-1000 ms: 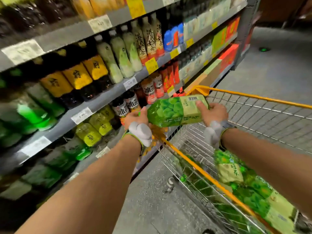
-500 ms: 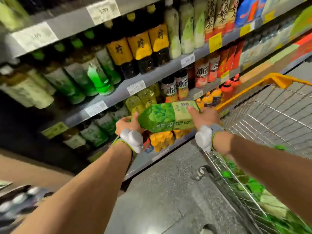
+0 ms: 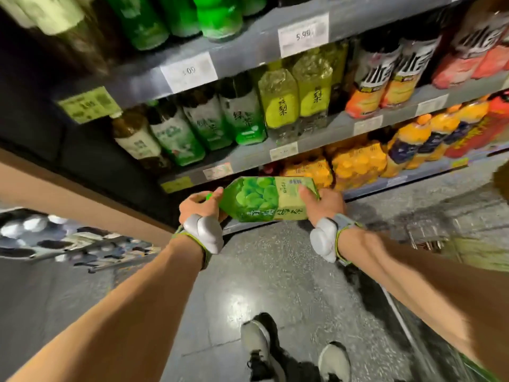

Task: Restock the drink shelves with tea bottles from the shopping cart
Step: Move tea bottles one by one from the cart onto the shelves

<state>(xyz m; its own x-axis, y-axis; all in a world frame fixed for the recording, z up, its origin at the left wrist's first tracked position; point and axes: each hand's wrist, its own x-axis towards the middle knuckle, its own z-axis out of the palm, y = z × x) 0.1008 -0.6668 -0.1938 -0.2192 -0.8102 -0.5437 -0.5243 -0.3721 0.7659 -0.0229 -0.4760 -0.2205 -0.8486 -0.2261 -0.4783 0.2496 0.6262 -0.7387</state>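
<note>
A green tea bottle (image 3: 264, 198) with a grape-patterned label lies on its side between my two hands, in front of the lowest shelf. My left hand (image 3: 199, 204) grips its cap end. My right hand (image 3: 323, 201) holds its base end. Just behind the bottle is the bottom shelf (image 3: 413, 177), with orange drink bottles (image 3: 355, 164) to the right. The shelf above carries green tea bottles (image 3: 209, 122) and yellow-green pear bottles (image 3: 297, 97). Only a blurred corner of the shopping cart (image 3: 429, 232) shows at the right.
Grey price rails with tags (image 3: 303, 34) front every shelf. A brown panel (image 3: 82, 199) ends the shelving on the left. My shoes (image 3: 259, 346) stand on the speckled grey floor (image 3: 275, 271) below the bottle.
Both hands have carried the bottle away from the cart, left and down toward the lower shelves. The view has swung left and down, so the cart has nearly left the frame.
</note>
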